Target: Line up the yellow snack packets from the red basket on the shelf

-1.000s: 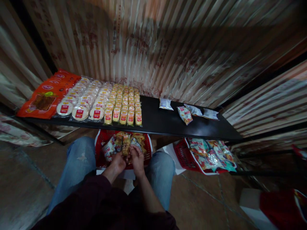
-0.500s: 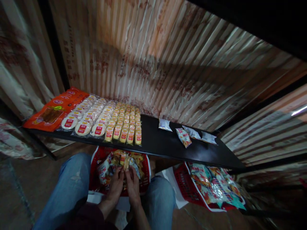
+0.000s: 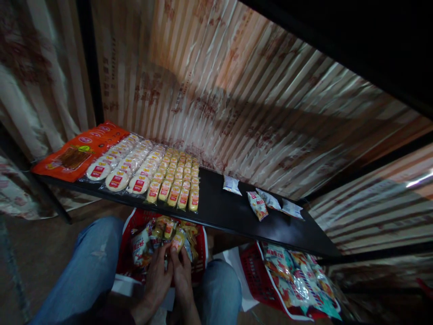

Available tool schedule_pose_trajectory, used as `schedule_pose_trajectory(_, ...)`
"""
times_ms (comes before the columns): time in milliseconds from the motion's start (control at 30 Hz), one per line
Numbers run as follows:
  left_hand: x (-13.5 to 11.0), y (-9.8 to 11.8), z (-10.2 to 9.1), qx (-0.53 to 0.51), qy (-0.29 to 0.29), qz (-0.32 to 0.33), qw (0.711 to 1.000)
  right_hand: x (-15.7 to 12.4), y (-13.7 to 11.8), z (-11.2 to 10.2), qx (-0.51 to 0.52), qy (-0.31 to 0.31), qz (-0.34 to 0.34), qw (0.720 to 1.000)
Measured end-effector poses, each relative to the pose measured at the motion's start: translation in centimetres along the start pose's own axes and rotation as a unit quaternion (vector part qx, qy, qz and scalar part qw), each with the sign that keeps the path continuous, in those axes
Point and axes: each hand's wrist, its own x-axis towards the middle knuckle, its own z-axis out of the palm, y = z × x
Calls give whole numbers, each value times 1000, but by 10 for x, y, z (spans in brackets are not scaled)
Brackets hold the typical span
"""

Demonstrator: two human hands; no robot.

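Both hands are low over a red basket between my knees. My right hand pinches a small yellow packaged rice cracker, its wrapper face tilted up. Close beside it, my left hand has its fingers drawn together at the cracker's near end; what they hold, if anything, is hidden. Inside the basket lie more yellow wrapped crackers and a white snack bag. On the black shelf above, upright yellow crackers stand in tight rows.
Left of these rows are round white crackers and an orange bag. Several small snack bags lie on the black shelf at right. A second red basket holds snack bags below. Shelf posts and curtains surround it.
The cracker in my right hand has turned from edge-on to showing its wrapper face. My hands have shifted slightly downward in view, and the camera view has tilted a little.
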Motion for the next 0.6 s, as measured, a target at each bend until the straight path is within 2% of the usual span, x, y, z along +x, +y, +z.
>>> schedule_pose_trajectory(67,0,1,-1,-8,-4,7,1000,2,2,-2,8,9,-10,1000)
schedule_pose_trajectory(233,3,5,-1,-20,-3,32,999,7,8,-6,26,79,-7,997)
schedule_pose_trajectory(533,7,18,-4,-38,-4,35,999,11,12,-5,38,81,10,996)
schedule_pose_trajectory(600,9,18,-5,-37,-5,38,999,13,14,-4,30,86,-18,996)
